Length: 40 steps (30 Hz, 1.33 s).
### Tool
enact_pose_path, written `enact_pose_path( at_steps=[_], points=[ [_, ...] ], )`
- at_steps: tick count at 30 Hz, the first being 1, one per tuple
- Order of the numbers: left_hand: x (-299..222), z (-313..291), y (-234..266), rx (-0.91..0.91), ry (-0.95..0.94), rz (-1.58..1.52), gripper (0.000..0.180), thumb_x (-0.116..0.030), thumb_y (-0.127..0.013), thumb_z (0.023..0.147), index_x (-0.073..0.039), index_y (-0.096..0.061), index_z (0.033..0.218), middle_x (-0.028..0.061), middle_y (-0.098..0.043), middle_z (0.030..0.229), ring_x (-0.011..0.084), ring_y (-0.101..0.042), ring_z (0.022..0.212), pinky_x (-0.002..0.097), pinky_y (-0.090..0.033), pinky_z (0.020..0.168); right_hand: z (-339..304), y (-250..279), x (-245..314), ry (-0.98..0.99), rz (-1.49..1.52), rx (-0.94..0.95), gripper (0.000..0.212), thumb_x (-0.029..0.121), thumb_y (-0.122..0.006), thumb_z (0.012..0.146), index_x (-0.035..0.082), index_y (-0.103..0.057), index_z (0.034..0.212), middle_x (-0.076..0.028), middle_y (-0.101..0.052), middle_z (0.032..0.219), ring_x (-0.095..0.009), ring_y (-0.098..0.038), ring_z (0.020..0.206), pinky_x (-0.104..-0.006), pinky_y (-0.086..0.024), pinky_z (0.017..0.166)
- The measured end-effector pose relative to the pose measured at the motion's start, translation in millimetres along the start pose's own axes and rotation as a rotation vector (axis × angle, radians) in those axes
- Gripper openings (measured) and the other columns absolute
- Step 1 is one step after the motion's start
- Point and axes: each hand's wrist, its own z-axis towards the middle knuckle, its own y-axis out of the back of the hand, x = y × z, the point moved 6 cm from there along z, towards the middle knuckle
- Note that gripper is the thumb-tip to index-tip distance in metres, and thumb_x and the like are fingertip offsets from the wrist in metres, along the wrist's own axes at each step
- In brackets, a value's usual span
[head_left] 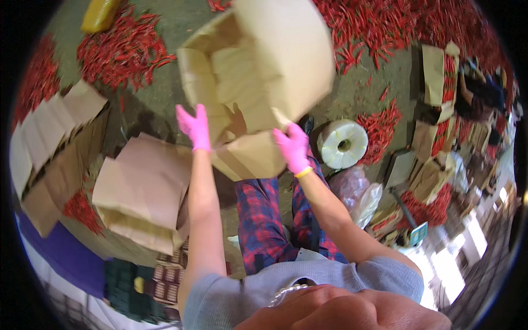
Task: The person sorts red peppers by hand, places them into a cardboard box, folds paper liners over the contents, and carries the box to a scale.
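Observation:
A large brown cardboard box [242, 91] is held up in front of me, its open side toward me and a big flap raised on the right, blurred by motion. My right hand [292, 147], in a pink glove, has its fingers closed on the box's near right edge. Beside the box's left edge is my left hand [193, 129], also pink-gloved, with fingers spread apart; I cannot tell whether it touches the cardboard. A hand's shadow falls on the inside of the box.
Red chili peppers [124, 52] lie in heaps across the floor. Folded brown cartons [143, 190] stand at left. A white plastic roll [342, 144], a clear plastic bag [355, 192] and a scale [400, 168] are at right. Farther right, a person [484, 91] is near filled boxes.

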Motion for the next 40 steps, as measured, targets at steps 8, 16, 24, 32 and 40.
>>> enact_pose_path(
  at_steps=[8,16,24,32,40],
  points=[
    [-1,1,-131,0.536,-0.068,-0.076,0.089,-0.029,-0.072,0.085,0.003,-0.021,0.151,0.0242,-0.034,0.152,0.0328,-0.034,0.142,0.0372,-0.027,0.116,19,-227,-55,-0.117,0.205,0.419,0.032,0.027,-0.073,0.079,0.0,-0.06,0.088,-0.02,-0.058,0.08,-0.035,-0.057,0.074,-0.0408,-0.047,0.07],
    [45,5,-163,0.488,-0.018,0.376,0.086,-0.017,-0.061,0.082,-0.008,-0.017,0.155,0.0197,-0.049,0.141,0.0323,-0.046,0.133,0.0409,-0.037,0.108,-11,-123,-191,0.03,-0.005,0.551,0.046,0.035,-0.056,0.087,0.004,-0.061,0.119,-0.021,-0.063,0.115,-0.037,-0.058,0.111,-0.044,-0.046,0.096],
    [-17,-123,-140,0.58,-0.308,0.262,0.091,-0.03,-0.073,0.083,0.007,-0.021,0.149,0.0277,-0.024,0.155,0.0392,-0.024,0.144,0.0432,-0.022,0.119,-152,155,-334,-0.546,-0.124,0.501,0.042,0.033,-0.059,0.087,0.003,-0.062,0.117,-0.02,-0.063,0.116,-0.037,-0.058,0.111,-0.0437,-0.047,0.095],
    [-99,-348,75,1.428,-0.849,0.461,0.055,-0.033,-0.079,0.073,-0.007,-0.063,0.119,0.0266,-0.053,0.128,0.0432,-0.048,0.123,0.0508,-0.04,0.103,-276,289,-244,-0.449,0.412,0.536,0.066,0.035,-0.072,0.08,0.006,-0.053,0.135,-0.016,-0.057,0.127,-0.032,-0.055,0.119,-0.0384,-0.044,0.102],
    [-222,-396,145,2.024,0.46,0.956,0.014,-0.02,-0.064,0.092,-0.008,-0.065,0.097,0.0079,-0.065,0.098,0.0249,-0.058,0.097,0.0419,-0.047,0.084,-352,316,-181,-0.374,0.548,0.779,0.022,0.025,-0.064,0.079,0.007,-0.068,0.091,-0.015,-0.068,0.088,-0.028,-0.065,0.087,-0.0423,-0.049,0.078]
  ],
)
